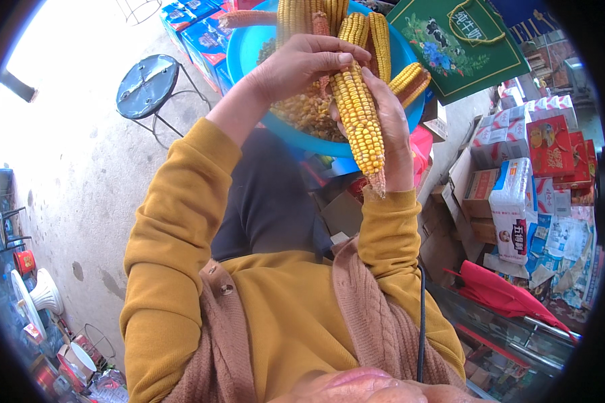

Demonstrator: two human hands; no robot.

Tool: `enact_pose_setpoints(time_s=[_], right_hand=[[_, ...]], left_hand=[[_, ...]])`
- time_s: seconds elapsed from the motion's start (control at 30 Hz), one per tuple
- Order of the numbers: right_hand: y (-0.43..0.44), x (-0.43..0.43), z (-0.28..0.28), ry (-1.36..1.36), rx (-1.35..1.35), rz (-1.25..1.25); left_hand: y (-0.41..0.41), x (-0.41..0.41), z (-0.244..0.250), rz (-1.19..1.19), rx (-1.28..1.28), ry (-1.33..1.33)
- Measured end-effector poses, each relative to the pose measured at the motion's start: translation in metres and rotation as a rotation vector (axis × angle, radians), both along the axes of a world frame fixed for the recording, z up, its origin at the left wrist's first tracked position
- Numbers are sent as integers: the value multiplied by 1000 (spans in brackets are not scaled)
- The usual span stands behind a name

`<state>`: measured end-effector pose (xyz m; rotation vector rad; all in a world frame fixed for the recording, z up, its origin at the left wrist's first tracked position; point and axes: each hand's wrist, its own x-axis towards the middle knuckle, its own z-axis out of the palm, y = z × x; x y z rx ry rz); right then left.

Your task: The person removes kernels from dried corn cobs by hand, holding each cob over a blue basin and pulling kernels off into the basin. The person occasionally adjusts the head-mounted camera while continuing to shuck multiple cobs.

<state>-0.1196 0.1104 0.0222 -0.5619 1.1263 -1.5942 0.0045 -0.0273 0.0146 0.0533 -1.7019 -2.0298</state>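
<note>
A yellow corn cob slants across the rim of a blue plastic basin, its reddish bare end towards my right sleeve. My right hand grips it from the right side and from beneath. My left hand bends over its upper end, thumb and fingers on the kernels; its fingertips are partly hidden. Loose kernels lie in the basin. Several kernel-covered cobs rest at its far side, one partly stripped at the right. Reddish bare cobs are there too.
A green gift bag adjoins the basin's right side. A round stool stands to the left, with blue cartons beyond. Stacked boxes and a pink-red cloth are at the right. My legs are below the basin.
</note>
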Motion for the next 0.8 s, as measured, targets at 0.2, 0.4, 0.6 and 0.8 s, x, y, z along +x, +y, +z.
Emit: enact_pose_setpoints(time_s=[0.2,0.4,0.6,0.8], right_hand=[[-1,-2,-5,31,-41,-40],[-2,0,-3,100,-50,-45],[-1,3,-3,156,-76,-47],[0,0,-3,150,-49,-49]], left_hand=[[-1,-1,2,-97,177,101],[3,0,3,-27,91,32],[-1,-1,-1,-83,163,39],[-5,2,0,-114,170,105]])
